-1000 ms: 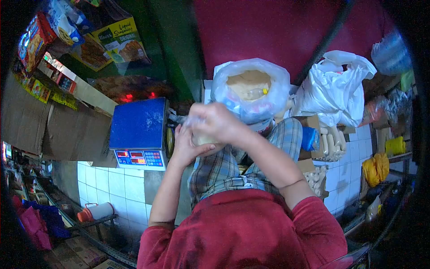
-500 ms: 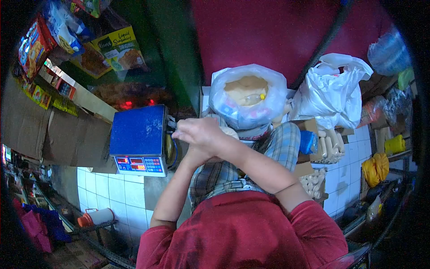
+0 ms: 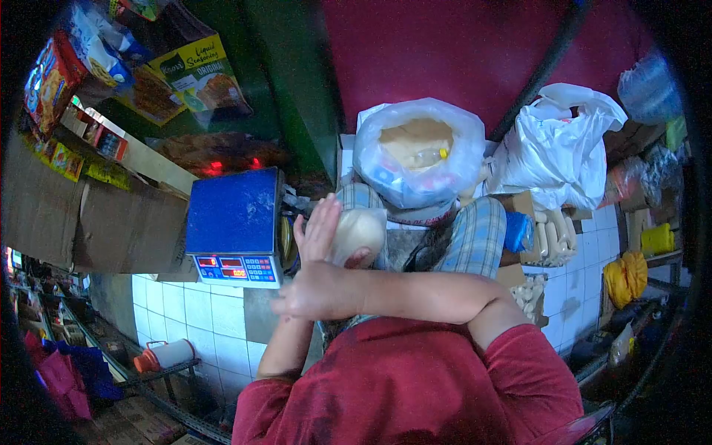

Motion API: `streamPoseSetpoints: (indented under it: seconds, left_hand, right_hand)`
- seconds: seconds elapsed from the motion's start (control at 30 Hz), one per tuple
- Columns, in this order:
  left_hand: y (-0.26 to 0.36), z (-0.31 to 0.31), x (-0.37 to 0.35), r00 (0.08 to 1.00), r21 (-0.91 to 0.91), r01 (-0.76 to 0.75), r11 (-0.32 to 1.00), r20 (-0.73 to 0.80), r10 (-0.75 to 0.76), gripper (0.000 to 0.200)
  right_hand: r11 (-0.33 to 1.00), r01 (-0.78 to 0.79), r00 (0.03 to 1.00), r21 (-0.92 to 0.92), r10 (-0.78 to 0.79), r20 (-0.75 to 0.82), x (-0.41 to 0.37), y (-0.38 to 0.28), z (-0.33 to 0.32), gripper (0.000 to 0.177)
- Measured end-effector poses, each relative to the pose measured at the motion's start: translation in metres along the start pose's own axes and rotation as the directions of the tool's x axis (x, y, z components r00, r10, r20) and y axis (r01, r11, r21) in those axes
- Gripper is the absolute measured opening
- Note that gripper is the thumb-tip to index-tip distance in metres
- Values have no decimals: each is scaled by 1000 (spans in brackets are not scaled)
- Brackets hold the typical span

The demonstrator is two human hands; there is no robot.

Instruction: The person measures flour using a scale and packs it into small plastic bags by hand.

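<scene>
My left hand (image 3: pixel 319 231) points upward with its fingers stretched out, at the left side of a small clear bag of pale powder (image 3: pixel 359 231) on my lap. My right arm crosses in front of my body, and my right hand (image 3: pixel 313 291) is wrapped round my left wrist, its fingertips partly hidden. Left of the hands sits a digital scale (image 3: pixel 231 215) with a bare blue plate. Beyond my knees, a large open plastic sack (image 3: pixel 467 152) holds pale powder and a clear bottle with a yellow cap (image 3: pixel 430 157).
A white plastic bag (image 3: pixel 552 152) stands right of the sack. Filled slim bags (image 3: pixel 552 237) lie in a box by my right knee. Hanging packets (image 3: pixel 204 78) and cardboard (image 3: pixel 133 226) are at the left. A white and red jug (image 3: pixel 167 356) is lower left.
My right hand has moved down from over my left hand to its wrist. The fingers of my left hand now show, and more of the small powder bag is visible. The view has shifted slightly.
</scene>
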State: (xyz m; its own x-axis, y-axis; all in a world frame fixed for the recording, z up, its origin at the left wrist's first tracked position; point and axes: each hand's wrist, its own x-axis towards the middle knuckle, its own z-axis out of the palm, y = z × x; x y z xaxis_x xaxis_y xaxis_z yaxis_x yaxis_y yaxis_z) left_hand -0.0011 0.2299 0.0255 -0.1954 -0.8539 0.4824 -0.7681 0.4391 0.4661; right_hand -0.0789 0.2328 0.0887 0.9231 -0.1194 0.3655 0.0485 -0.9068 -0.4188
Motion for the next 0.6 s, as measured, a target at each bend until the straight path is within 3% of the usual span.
streamPoseSetpoints:
  seconds: [0.03, 0.07, 0.1, 0.17, 0.23, 0.27, 0.37, 0.47, 0.6]
  left_hand:
    - [5, 1, -4, 995, -14, -19, 1000, -101, 18, 88]
    - [-2, 11, -14, 996, 2, -9, 1000, -90, 9, 90]
    - [-7, 22, -19, 989, -122, 37, 992, -137, -54, 88]
    - [-12, 38, -22, 960, -362, 102, 926, -209, -188, 84]
    - [-8, 28, -23, 959, -401, 108, 910, -199, -202, 77]
    - [-9, 26, -23, 964, -380, 75, 922, -208, -164, 73]
    - [-16, 22, -23, 969, -222, -98, 970, -241, 43, 62]
    - [-10, 19, -18, 995, -205, -6, 979, -94, -14, 50]
    - [-14, 18, -5, 988, -155, 87, 984, 136, -66, 37]
  right_hand:
    - [996, -45, 998, 71, 41, 55, 1, 1, 1, 20]
    - [987, -92, 991, 135, 77, 109, 5, 2, 2, 21]
    - [970, -140, 981, 198, 108, 163, 9, 3, 4, 24]
    - [959, -132, 986, 252, 101, 133, 18, 6, 3, 25]
    - [943, -128, 989, 308, 98, 111, 22, 8, 1, 28]
    - [945, -50, 995, 324, 21, 93, 18, 2, -2, 29]
    - [888, -81, 984, 452, 0, 177, 17, -7, 0, 28]
    - [802, -93, 993, 590, 34, 111, 19, 10, 9, 24]
    - [762, -86, 993, 642, 116, -4, 20, 31, -3, 22]
